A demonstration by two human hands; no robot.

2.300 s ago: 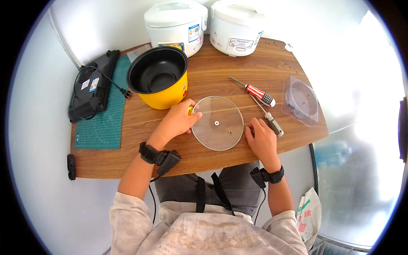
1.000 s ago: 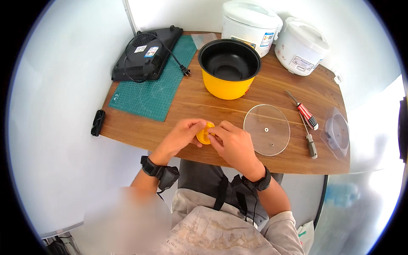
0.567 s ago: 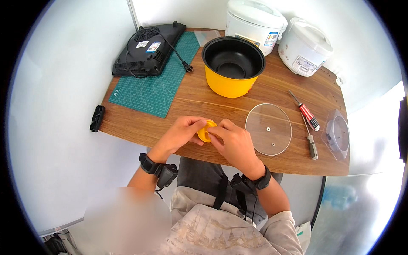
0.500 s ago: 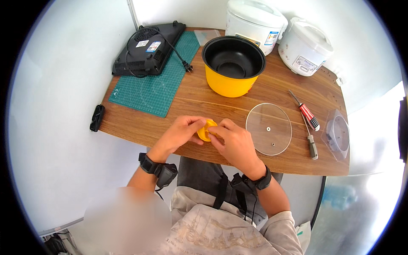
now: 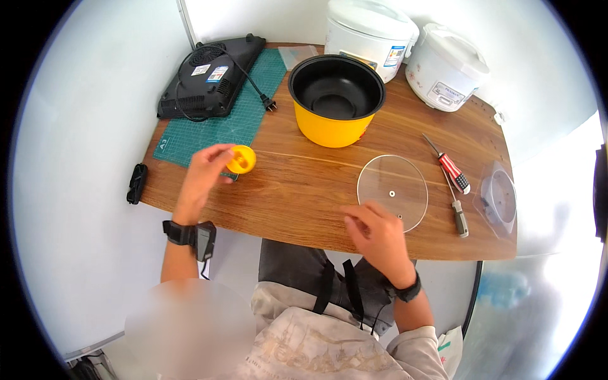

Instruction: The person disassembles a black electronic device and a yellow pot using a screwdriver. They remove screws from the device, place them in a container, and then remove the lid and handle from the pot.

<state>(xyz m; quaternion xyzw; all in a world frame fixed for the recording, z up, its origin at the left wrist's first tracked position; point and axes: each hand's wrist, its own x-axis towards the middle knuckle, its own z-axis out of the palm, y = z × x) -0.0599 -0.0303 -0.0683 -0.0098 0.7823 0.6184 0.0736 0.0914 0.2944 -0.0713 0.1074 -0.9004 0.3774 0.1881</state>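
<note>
1. Holding a small round yellow knob point(image 5: 241, 159), the left hand point(image 5: 204, 179) has its grip closed on it at the fingertips, above the corner of a green cutting mat point(image 5: 215, 130).
2. Right hand point(image 5: 378, 237) hovers with fingers loosely curled and empty, just beside a clear round lid point(image 5: 392, 191) on the wooden surface point(image 5: 297, 190).
3. Yellow pot point(image 5: 336, 101) stands behind; two screwdrivers point(image 5: 453, 183) lie right of the lid.

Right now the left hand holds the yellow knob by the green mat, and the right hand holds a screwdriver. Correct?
Not quite. The right hand holds nothing; it hovers beside the glass lid, as the head view shows. The left hand does hold the yellow knob by the green mat.
</note>
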